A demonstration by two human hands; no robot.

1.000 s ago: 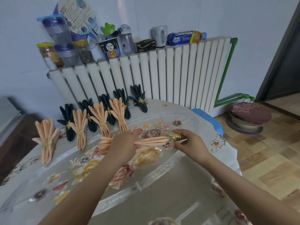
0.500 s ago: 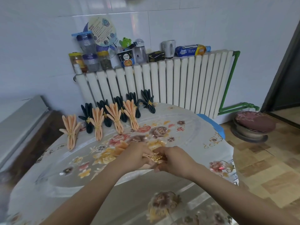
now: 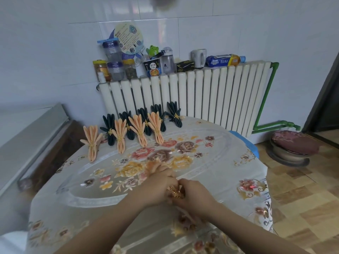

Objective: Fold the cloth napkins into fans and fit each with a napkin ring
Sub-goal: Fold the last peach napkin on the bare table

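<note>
Sliding the gold napkin ring onto the peach napkin at the table's near side, your left hand grips the pleats, right hand pinches the ring — next, seat it mid-fold.

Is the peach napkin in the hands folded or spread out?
Folded: the peach napkin shows as a narrow pleated bundle beyond the left hand.

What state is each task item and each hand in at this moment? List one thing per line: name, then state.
Peach napkin in hand: pleated, held, ring going on.
Gold napkin ring: pinched between both hands, on the napkin's end.
Left hand: grips the napkin.
Right hand: pinches the ring.
Finished peach fans: four, ringed, lying on the table.
Finished dark fans: five, ringed, behind the peach ones.
</note>
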